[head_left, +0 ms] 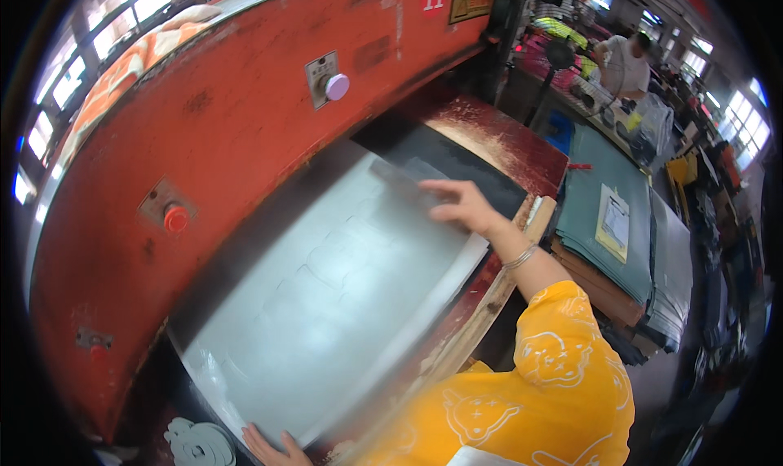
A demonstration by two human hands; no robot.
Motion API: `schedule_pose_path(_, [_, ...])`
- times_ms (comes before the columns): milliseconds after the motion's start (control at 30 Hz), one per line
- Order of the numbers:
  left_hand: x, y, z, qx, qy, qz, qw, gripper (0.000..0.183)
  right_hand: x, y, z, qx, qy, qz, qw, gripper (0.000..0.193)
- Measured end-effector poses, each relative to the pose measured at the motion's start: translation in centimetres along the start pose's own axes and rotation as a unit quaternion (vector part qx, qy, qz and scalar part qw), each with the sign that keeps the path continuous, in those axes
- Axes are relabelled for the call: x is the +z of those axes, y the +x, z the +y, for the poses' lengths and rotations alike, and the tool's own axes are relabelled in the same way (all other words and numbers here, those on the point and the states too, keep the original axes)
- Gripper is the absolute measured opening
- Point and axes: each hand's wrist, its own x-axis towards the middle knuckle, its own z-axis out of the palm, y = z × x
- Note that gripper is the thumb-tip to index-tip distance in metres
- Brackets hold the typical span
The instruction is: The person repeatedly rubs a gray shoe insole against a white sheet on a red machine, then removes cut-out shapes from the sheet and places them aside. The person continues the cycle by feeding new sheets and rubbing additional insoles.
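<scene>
A pale grey sheet [326, 303] with faint curved outlines lies on a thick white board [444, 282], under the edge of a large orange-red press [220, 123]. Over the sheet's far right part, my right hand [465, 205] has thumb and finger at a dark grey thing [400, 180]. That thing is smeared by motion, so its kind does not show. At the near left corner, my left hand [273, 447] rests with fingers spread against the sheet and board edge; its lower part is cut off by the frame.
The press carries a red button [175, 218] and a pale purple knob [337, 86]. Curved grey pieces [200, 443] are heaped at lower left. A wooden strip [489, 303] borders the bed. Stacked green-grey sheets [599, 205] stand to the right; a person [628, 66] works beyond.
</scene>
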Motion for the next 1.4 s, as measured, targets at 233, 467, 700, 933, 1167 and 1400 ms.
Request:
schedule_pose_path(233, [0.0,-0.4,0.1,-0.043,-0.195,0.119,0.973,0.039,-6.6,-1.1,3.8,0.054,-0.377,0.149,0.913,0.06])
schedule_pose_path(467, [-0.3,4.9,-1.5,-0.142,-0.069,-0.008,0.987,0.047,-4.6,-1.0,2.8,-0.056,-0.496,0.036,0.865,0.038])
schedule_pose_path(700, [-0.2,4.8,-0.7,-0.217,0.021,-0.015,0.976,0.042,-3.6,0.6,0.1,0.056,-0.378,-0.043,0.923,0.043])
schedule_pose_path(933, [1.4,4.9,-2.4,-0.224,-0.046,0.023,0.973,0.037,-4.0,1.2,2.7,0.026,-0.259,-0.084,0.962,0.033])
schedule_pose_path(1167, [-5.0,-0.8,-1.9,-0.153,-0.127,0.02,0.98,0.027,-9.5,-5.2,2.2,0.128,-0.072,-0.112,0.983,0.024])
schedule_pose_path(1400, [-0.7,1.9,12.7,0.002,-0.222,0.01,0.975,0.035,-5.9,-16.3,4.9,0.217,0.41,-0.02,0.886,0.061])
